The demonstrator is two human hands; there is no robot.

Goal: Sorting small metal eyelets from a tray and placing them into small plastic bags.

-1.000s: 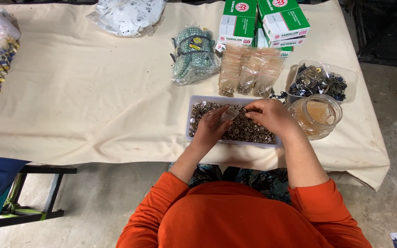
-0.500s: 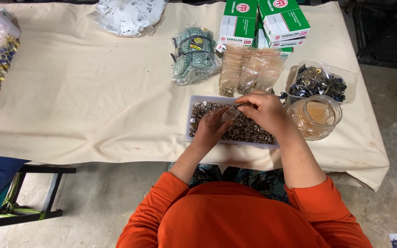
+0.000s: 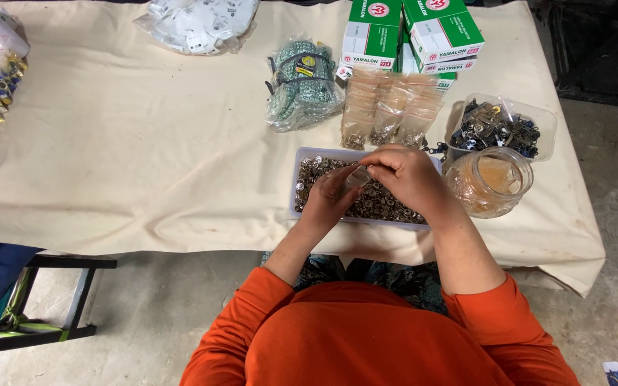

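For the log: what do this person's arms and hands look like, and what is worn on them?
Both arms wear bright orange sleeves pushed up to about the elbow, leaving the forearms bare. The left hand and right hand are bare: no gloves, and no rings, watch or bracelets that I can make out.

- Left hand and right hand: together over a shallow tray, pinching a small clear bag between them.
- Tray: filled with small metal fasteners.
- Bench: covered in cream cloth.
- Right of tray: glass jar; behind it, clear tub of dark metal parts.
- Behind tray: row of small filled packets, green-and-white boxes, bagged teal goods.
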